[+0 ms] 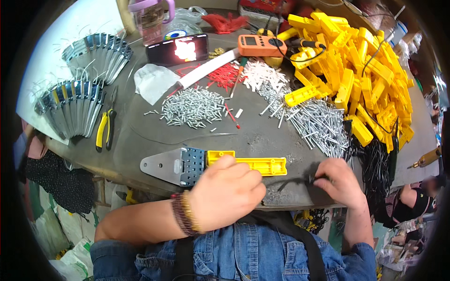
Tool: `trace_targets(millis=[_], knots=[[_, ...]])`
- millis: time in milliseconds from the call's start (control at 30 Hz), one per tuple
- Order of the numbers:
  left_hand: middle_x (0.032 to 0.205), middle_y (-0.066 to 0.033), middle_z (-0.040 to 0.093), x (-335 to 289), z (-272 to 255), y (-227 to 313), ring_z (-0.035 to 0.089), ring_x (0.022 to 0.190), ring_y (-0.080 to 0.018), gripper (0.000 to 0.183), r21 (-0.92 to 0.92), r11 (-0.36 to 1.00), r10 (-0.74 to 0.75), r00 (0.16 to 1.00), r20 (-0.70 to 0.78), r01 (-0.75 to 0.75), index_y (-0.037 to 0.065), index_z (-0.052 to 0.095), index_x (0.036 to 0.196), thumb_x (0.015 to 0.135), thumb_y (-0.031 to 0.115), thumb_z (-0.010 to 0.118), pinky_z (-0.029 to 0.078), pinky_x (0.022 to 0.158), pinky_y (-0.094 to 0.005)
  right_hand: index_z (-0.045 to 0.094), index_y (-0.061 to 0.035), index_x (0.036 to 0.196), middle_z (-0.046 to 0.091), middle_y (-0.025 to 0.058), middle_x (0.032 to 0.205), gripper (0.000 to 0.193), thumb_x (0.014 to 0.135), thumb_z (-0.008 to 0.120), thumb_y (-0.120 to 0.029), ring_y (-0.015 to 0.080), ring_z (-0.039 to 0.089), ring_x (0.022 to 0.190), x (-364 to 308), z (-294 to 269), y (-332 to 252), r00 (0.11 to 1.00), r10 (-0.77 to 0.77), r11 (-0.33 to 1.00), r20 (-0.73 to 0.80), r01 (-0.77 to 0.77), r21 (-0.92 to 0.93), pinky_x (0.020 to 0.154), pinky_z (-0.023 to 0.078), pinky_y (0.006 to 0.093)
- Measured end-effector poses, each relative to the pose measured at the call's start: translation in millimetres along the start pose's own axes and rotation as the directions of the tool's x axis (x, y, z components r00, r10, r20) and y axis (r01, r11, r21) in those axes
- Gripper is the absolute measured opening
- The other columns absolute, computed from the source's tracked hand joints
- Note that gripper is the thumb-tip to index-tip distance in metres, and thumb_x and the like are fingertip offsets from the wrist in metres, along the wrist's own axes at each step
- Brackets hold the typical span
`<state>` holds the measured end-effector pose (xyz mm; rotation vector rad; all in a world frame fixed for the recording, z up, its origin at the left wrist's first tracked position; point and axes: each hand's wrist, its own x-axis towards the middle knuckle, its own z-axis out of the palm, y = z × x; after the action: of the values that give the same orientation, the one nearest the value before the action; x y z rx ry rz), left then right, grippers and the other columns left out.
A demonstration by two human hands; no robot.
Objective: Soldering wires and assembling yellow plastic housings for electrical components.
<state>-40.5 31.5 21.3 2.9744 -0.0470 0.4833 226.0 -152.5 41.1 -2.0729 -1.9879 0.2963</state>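
Observation:
A yellow plastic handle shell (269, 166) lies on the grey tabletop in front of me, its hollow side up. Joined at its left end is a flat metal plate (161, 165) with a perforated blue-grey section. My left hand (229, 192) comes over the shell with fingers curled onto its middle, hiding part of it. To the right, my right hand (340, 181) is closed in a pinch near the table's front edge. A dark, blurred black cord (293, 181) trails left from its fingertips.
A big heap of yellow shells (370, 79) fills the back right, with long screws (321, 126) before it and black cords (377, 164) beside it. Short screws (192, 107), pliers (107, 129), an orange multimeter (262, 46) and a phone (177, 50) lie beyond. Finished-looking metal plates (70, 107) fan out left.

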Motion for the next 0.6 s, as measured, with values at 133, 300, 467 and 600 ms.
trace_targets(millis=[133, 300, 467, 600], knots=[[0.068, -0.002, 0.056, -23, -25, -12, 0.055, 0.066, -0.0216, 0.021, -0.289, 0.951, -0.154, 0.979, -0.131, 0.111, 0.012, 0.061, 0.07, 0.068, 0.025, 0.077, 0.036, 0.08, -0.0431, 0.068, -0.0105, 0.096, 0.061, 0.0074, 0.081, 0.023, 0.074, 0.075, -0.01, 0.0287, 0.061, 0.073, 26, 21, -26, 0.961, 0.11, 0.897, -0.253, 0.014, 0.443, 0.064, 0.049, 0.0362], [0.067, -0.003, 0.057, -31, 3, -15, 0.057, 0.067, -0.0238, 0.015, -0.149, 0.979, -0.158, 0.978, -0.138, 0.138, 0.008, 0.061, 0.073, 0.07, 0.017, 0.073, 0.037, 0.082, -0.0414, 0.071, -0.0147, 0.097, 0.06, 0.0021, 0.076, 0.021, 0.076, 0.072, -0.013, 0.023, 0.062, 0.071, 45, 44, -15, 0.936, -0.216, 0.975, -0.278, 0.221, -0.012, 0.06, 0.05, 0.0353], [0.067, 0.0005, 0.057, -18, 6, -7, 0.056, 0.066, -0.0196, 0.027, -0.257, 0.94, -0.283, 0.935, -0.214, 0.225, 0.01, 0.065, 0.097, 0.073, 0.016, 0.075, 0.038, 0.082, -0.0416, 0.071, -0.0144, 0.094, 0.06, 0.002, 0.076, 0.018, 0.076, 0.069, -0.012, 0.023, 0.062, 0.07, 43, 38, -13, 0.93, -0.187, 0.981, -0.318, 0.163, -0.101, 0.06, 0.05, 0.0352], [0.07, -0.0004, 0.061, -23, 8, -10, 0.056, 0.066, -0.0203, 0.02, -0.154, 0.983, -0.134, 0.971, -0.197, 0.104, 0.011, 0.068, 0.094, 0.075, 0.014, 0.072, 0.038, 0.082, -0.0414, 0.069, -0.0158, 0.099, 0.061, 0.0007, 0.084, 0.022, 0.077, 0.065, -0.014, 0.0212, 0.061, 0.08, 42, 51, -5, 0.931, -0.216, 0.97, -0.294, 0.169, -0.177, 0.067, 0.048, 0.0336]])
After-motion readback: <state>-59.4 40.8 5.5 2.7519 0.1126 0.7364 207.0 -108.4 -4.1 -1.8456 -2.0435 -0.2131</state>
